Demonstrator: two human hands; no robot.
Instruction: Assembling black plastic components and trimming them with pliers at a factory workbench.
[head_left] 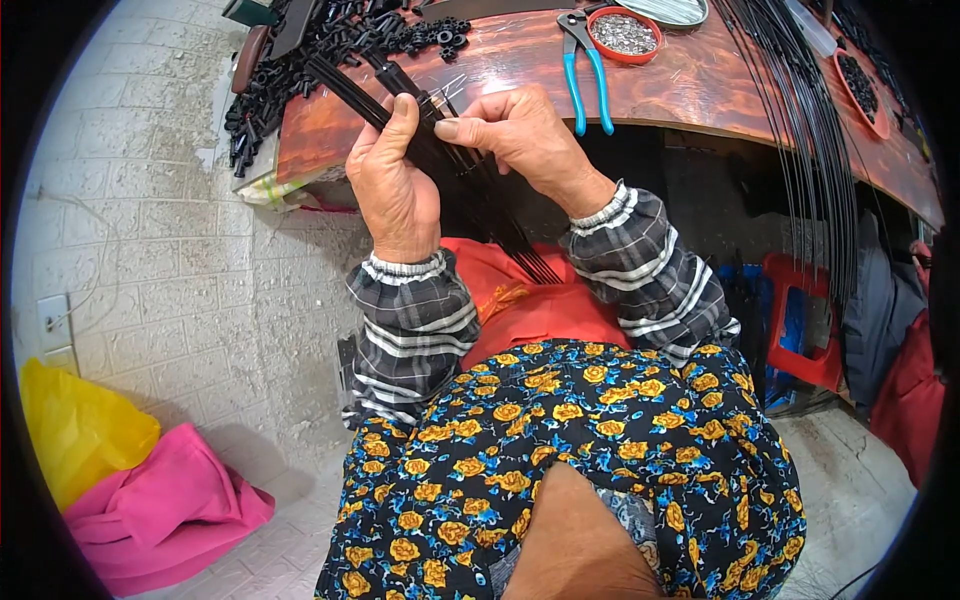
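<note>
A bundle of thin black rods, like umbrella ribs (505, 228), slants from the table edge down to a red cloth (540, 315) on my lap. My left hand (395, 195) is wrapped round its upper part, with the thumb pointing up. My right hand (540, 140) has thumb and forefinger pinched together against the bundle's dark collar (432, 108). Whatever lies between those fingertips is too small to make out. Just beyond both hands, a heap of small black tubular parts (345, 35) covers the table's far left.
Pliers with blue handles (585, 85) lie on the brown table (720, 85), beside a red dish (657, 48) of small metal pieces. Long black rods (815, 170) hang over the edge at right, near a dish of black parts (862, 90). Below stands a red stool (815, 365).
</note>
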